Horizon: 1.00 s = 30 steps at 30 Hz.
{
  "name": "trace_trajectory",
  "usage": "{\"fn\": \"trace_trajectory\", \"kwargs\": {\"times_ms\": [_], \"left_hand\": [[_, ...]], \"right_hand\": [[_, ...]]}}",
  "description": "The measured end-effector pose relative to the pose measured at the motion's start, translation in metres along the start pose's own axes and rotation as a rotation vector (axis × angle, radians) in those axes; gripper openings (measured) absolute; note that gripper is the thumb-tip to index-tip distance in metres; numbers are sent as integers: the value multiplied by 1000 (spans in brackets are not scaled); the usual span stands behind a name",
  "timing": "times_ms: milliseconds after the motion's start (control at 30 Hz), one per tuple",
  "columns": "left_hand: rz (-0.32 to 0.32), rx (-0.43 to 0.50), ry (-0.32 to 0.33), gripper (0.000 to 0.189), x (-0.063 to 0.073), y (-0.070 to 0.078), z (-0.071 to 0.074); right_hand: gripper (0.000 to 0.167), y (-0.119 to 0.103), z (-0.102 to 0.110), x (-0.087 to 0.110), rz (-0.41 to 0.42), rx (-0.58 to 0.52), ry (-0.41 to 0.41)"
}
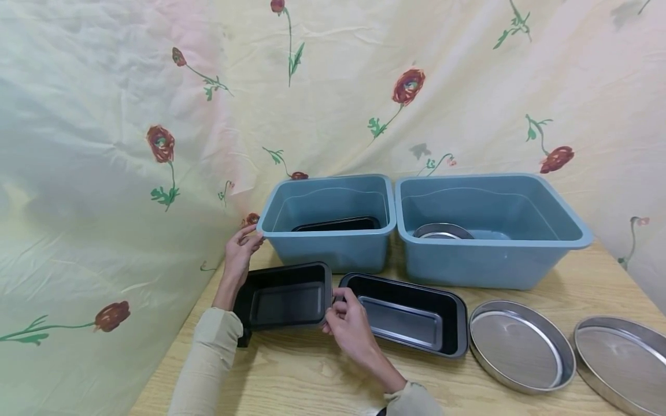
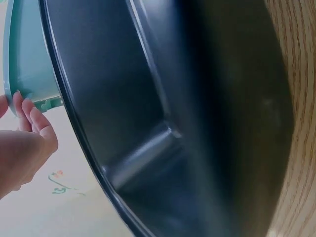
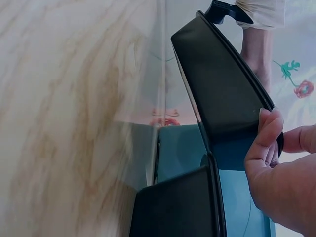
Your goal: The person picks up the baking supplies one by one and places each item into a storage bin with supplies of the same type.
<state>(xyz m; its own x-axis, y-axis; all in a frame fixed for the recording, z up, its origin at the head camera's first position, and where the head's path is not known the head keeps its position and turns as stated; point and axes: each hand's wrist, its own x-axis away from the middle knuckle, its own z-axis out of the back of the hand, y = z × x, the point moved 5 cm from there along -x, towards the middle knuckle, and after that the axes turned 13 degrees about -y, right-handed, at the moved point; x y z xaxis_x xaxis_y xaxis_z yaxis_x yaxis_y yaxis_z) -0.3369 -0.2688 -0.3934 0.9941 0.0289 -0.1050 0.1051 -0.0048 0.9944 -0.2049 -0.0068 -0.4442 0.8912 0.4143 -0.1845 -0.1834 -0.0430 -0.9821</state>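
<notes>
My right hand (image 1: 356, 330) pinches the right-end rim of a black loaf pan (image 1: 288, 303), thumb and fingers on either side of it. In the right wrist view that loaf pan (image 3: 217, 81) is tilted and raised above the table. At the front left corner of the left blue bin (image 1: 328, 249), my left hand (image 1: 240, 254) holds the rim between thumb and fingers, as the left wrist view shows. A second loaf pan (image 1: 408, 318) lies just right of my right hand. Another dark pan (image 1: 340, 224) sits inside the left bin, mostly hidden by its front wall.
A second blue bin (image 1: 468, 263) stands close beside the first, with a round metal pan (image 1: 444, 230) inside. Two more round pans, a nearer-centre one (image 1: 522, 346) and a far-right one (image 1: 624, 358), lie on the wooden table (image 1: 291, 375). Flowered cloth (image 1: 333, 104) hangs behind and left.
</notes>
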Motion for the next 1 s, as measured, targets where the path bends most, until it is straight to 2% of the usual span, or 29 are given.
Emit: {"fn": "trace_trajectory", "kwargs": {"times_ms": [500, 800, 1000], "left_hand": [[-16, 20, 12, 38, 0, 1, -1], [19, -14, 22, 40, 1, 2, -1], [19, -21, 18, 41, 1, 2, 0]], "right_hand": [[42, -2, 11, 1, -23, 0, 37], [39, -5, 16, 2, -21, -4, 58], [37, -4, 21, 1, -16, 3, 76]]}}
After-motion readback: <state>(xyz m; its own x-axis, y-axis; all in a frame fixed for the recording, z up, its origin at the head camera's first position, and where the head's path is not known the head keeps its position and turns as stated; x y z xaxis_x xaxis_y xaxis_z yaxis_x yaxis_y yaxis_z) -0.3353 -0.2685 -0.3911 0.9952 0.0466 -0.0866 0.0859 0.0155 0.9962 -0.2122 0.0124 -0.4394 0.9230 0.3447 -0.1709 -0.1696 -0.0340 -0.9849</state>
